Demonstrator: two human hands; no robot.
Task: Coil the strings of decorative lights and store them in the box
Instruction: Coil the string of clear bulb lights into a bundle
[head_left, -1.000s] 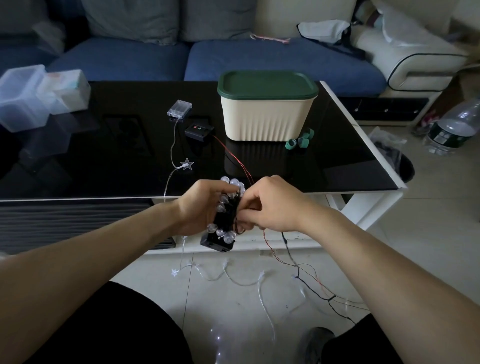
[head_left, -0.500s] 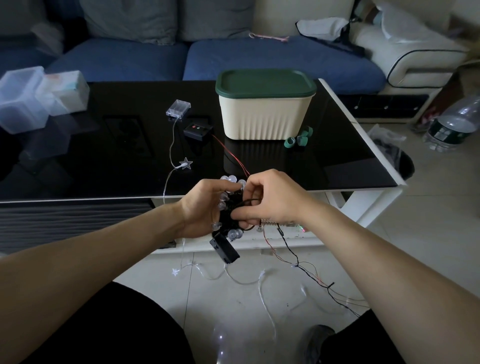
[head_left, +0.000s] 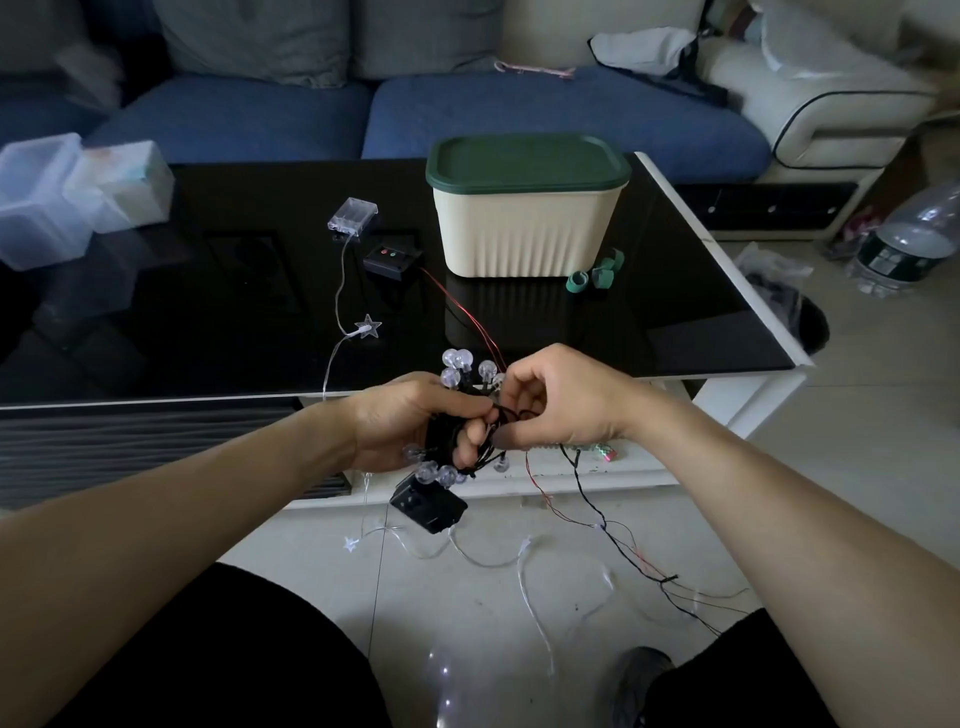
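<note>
Bulb string coil in left hand grip, right hand pinching its black wire, box lidded

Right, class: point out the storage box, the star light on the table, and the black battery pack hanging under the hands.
storage box (head_left: 524, 234), head view, on its ribbed cream front wall.
star light (head_left: 369, 327), head view, on the star's middle.
black battery pack (head_left: 428, 503), head view, on its top face.

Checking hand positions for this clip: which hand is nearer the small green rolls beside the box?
Right. The right hand is in front of the green rolls, slightly left of them; the left hand is further left, gripping the bulb light coil.
</note>
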